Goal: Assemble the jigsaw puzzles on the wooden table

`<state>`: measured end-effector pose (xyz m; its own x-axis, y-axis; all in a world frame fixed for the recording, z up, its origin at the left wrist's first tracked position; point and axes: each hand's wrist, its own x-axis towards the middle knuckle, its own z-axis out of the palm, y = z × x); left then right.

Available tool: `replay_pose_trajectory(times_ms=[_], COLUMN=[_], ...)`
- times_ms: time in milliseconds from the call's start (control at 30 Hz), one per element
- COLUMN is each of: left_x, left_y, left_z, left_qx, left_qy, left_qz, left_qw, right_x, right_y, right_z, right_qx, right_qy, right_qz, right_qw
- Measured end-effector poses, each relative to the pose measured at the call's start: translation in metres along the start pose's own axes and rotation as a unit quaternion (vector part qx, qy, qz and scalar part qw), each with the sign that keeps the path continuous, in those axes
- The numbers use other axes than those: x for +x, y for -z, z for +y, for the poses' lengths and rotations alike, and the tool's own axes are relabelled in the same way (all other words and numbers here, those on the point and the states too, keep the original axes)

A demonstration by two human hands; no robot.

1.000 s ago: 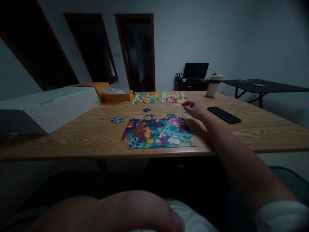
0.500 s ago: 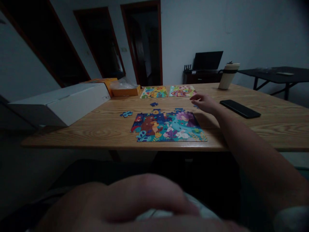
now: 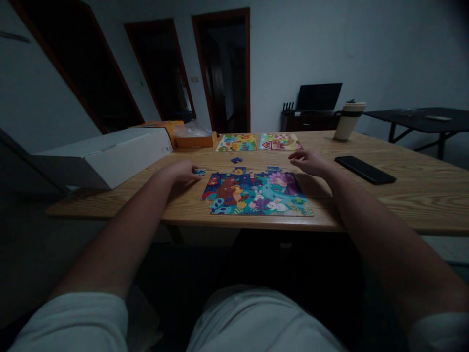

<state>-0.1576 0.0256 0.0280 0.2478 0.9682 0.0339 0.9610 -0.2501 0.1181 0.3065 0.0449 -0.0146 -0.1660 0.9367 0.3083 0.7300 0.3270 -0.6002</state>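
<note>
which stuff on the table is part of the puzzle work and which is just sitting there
In use: big puzzle; loose piece at the left hand; loose piece beyond the puzzle; right hand at the puzzle's far right corner.

Lying about: phone; cup; white box; orange box; two finished puzzles.

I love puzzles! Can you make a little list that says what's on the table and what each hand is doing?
Table: wooden table
Main puzzle: colourful animal puzzle, top edge unfinished
Left hand: left hand on a loose blue piece
Right hand: right hand by the puzzle's top right corner
Spare piece: blue piece lying alone
Far end: two finished puzzles, cup, phone, white box
</note>
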Motion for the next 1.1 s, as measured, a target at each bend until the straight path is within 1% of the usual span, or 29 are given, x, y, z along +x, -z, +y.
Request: replay_pose_trajectory(times_ms=[100,200,300,367,500,600,700,767,867,967,1033,1100], left_x=[0.003,0.011,0.015,0.016,0.024,0.037,0.053,0.062,0.069,0.069,0.068,0.066], left_y=[-0.005,-0.006,-0.003,0.002,0.008,0.007,0.001,-0.005,-0.018,-0.033,-0.041,-0.046], left_z=[-0.003,0.001,0.016,0.034,0.084,0.121,0.148,0.161,0.171,0.175,0.176,0.177], left_qx=[-0.032,-0.066,-0.077,-0.077,-0.073,-0.083,-0.09,-0.093,-0.097,-0.108,-0.117,-0.121], left_qy=[0.042,0.05,0.034,0.006,-0.084,-0.153,-0.197,-0.228,-0.273,-0.305,-0.318,-0.326], left_qz=[-0.028,-0.014,0.014,0.037,0.075,0.088,0.112,0.127,0.149,0.192,0.216,0.226], left_qw=[0.998,0.996,0.996,0.996,0.991,0.981,0.97,0.961,0.945,0.926,0.916,0.91], right_x=[-0.001,-0.002,-0.002,-0.001,0.0,0.002,0.003,0.004,0.003,0.0,-0.002,-0.004], right_y=[0.001,0.001,0.001,0.0,-0.003,-0.005,-0.006,-0.006,-0.006,-0.007,-0.009,-0.011], right_z=[-0.003,-0.005,-0.005,-0.005,-0.002,0.0,0.001,-0.001,-0.007,-0.016,-0.023,-0.03], right_qx=[-0.002,-0.006,-0.007,-0.003,0.006,0.006,0.01,0.013,0.029,0.072,0.104,0.13], right_qy=[-0.001,0.002,0.004,0.002,0.012,0.014,0.02,0.021,0.002,-0.009,0.004,0.026], right_qz=[-0.01,-0.011,-0.015,-0.022,-0.026,-0.027,-0.028,-0.033,-0.044,-0.06,-0.072,-0.081], right_qw=[1.0,1.0,1.0,1.0,1.0,1.0,0.999,0.999,0.999,0.996,0.992,0.988])
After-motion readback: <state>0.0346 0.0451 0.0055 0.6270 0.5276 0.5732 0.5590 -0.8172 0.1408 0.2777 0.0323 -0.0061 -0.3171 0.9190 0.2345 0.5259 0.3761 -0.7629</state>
